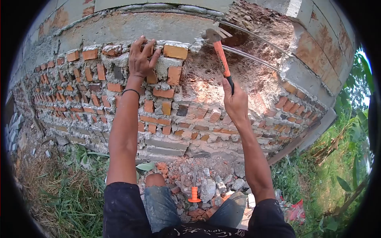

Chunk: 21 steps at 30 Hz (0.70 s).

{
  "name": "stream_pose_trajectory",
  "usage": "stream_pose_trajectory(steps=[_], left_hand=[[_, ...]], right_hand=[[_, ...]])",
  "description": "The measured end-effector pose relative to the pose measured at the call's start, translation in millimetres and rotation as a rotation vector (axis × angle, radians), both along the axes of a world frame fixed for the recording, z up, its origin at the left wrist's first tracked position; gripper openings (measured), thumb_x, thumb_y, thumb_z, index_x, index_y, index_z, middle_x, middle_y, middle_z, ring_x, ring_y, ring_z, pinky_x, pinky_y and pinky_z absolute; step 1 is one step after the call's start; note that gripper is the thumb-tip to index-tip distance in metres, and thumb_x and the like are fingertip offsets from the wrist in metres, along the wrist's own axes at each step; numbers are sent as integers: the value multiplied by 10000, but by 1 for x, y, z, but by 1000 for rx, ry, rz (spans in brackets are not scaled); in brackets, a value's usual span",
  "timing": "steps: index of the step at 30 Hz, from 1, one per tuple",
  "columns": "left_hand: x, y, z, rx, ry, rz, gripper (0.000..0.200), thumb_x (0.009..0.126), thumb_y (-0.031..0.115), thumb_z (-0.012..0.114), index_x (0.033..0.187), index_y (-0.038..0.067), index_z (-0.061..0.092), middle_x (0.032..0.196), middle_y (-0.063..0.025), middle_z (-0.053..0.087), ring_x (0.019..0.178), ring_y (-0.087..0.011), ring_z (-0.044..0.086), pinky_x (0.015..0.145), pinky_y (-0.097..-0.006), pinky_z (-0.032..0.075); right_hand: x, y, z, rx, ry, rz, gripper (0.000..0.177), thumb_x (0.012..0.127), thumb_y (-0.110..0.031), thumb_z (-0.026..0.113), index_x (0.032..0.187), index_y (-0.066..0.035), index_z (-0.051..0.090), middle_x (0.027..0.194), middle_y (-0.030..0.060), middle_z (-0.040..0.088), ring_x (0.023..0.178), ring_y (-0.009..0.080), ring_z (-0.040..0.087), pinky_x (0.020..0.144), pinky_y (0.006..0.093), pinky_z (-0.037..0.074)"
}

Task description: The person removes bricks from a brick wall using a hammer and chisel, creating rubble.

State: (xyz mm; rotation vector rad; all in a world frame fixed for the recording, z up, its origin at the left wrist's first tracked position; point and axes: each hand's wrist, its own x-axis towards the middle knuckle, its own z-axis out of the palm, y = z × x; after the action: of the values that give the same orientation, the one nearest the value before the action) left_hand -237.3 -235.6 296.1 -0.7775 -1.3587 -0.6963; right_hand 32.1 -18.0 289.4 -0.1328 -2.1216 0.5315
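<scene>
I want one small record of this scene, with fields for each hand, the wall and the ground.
left hand: open, resting on brick wall
right hand: fingers closed around hammer
hammer: orange-and-black handle, head up
wall: rough mortar, broken recess crossed by metal rods
ground: rubble, with orange grip between the knees

Rough brick wall against the left hand, rubble below both hands, sunlit greenery outward of the right hand
</scene>
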Motion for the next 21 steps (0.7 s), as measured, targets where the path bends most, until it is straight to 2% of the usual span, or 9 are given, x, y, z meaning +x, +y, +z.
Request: stream_pose_trajectory(steps=[5, 6, 8, 9, 14, 17, 18, 20, 21], left_hand=[[-1, 0, 1, -9, -1, 14, 364, 831, 317, 690, 1143, 130, 667, 1200, -126, 531, 1196, -317, 504, 980, -435, 404], [0, 0, 1, 4, -17, 1, 363, 832, 317, 689, 1142, 129, 667, 1208, -129, 531, 1200, -321, 502, 985, -435, 400], [4, 2, 2, -31, -1, 13, 354, 837, 309, 682, 1140, 127, 669, 1212, -133, 533, 1195, -330, 505, 985, -440, 400], [6, 3, -1, -15, -7, 13, 352, 833, 308, 684, 1129, 118, 668, 1184, -136, 534, 1180, -336, 506, 983, -450, 398], [3, 3, 2, -7, 4, 5, 346, 830, 302, 683, 1111, 101, 668, 1147, -139, 532, 1169, -343, 509, 980, -462, 397], [4, 4, 2, -20, 0, 7, 344, 840, 296, 676, 1125, 104, 666, 1162, -139, 534, 1179, -345, 504, 982, -462, 395], [4, 3, 2, -19, -3, 10, 344, 846, 288, 673, 1138, 105, 664, 1174, -139, 538, 1184, -345, 501, 985, -461, 393], [3, 1, 3, -37, -4, 3, 348, 849, 288, 670, 1141, 100, 661, 1172, -145, 538, 1192, -344, 494, 994, -459, 382], [4, 1, 2, -27, -14, -2, 349, 849, 290, 669, 1143, 100, 660, 1174, -148, 536, 1196, -344, 490, 996, -459, 379]], right_hand=[[-21, 5, 10, 75, 569, 225, 261, 985, -281, 529, 900, -38, 493, 582, 93, 466, 455, 268, 499, 428, 338, 358], [-29, 5, 5, 86, 599, 266, 298, 987, -304, 519, 883, -26, 491, 560, 129, 494, 464, 291, 537, 436, 368, 393], [-33, 16, -9, 79, -14, -14, 342, 978, -345, 521, 894, -13, 506, 523, 161, 519, 454, 310, 568, 424, 410, 411], [-35, 23, -19, 91, -78, -67, 383, 967, -385, 524, 909, -7, 522, 485, 169, 526, 432, 328, 572, 399, 444, 406], [10, 1, 7, -32, 59, 54, 334, 971, -350, 537, 891, -26, 518, 494, 136, 523, 420, 311, 560, 370, 400, 371], [4, -8, 24, 35, 547, 254, 313, 960, -308, 569, 836, -37, 474, 498, 146, 502, 435, 318, 564, 370, 382, 373], [-4, -3, 18, 24, 558, 254, 313, 960, -308, 569, 836, -37, 474, 498, 146, 502, 435, 318, 564, 370, 382, 373], [-22, 12, -2, 118, 318, 123, 371, 972, -367, 529, 847, -21, 482, 522, 159, 526, 469, 331, 583, 401, 404, 415], [-20, 16, 0, 6, -144, 3, 447, 979, -437, 475, 866, -5, 498, 528, 167, 541, 487, 336, 599, 433, 448, 444]])
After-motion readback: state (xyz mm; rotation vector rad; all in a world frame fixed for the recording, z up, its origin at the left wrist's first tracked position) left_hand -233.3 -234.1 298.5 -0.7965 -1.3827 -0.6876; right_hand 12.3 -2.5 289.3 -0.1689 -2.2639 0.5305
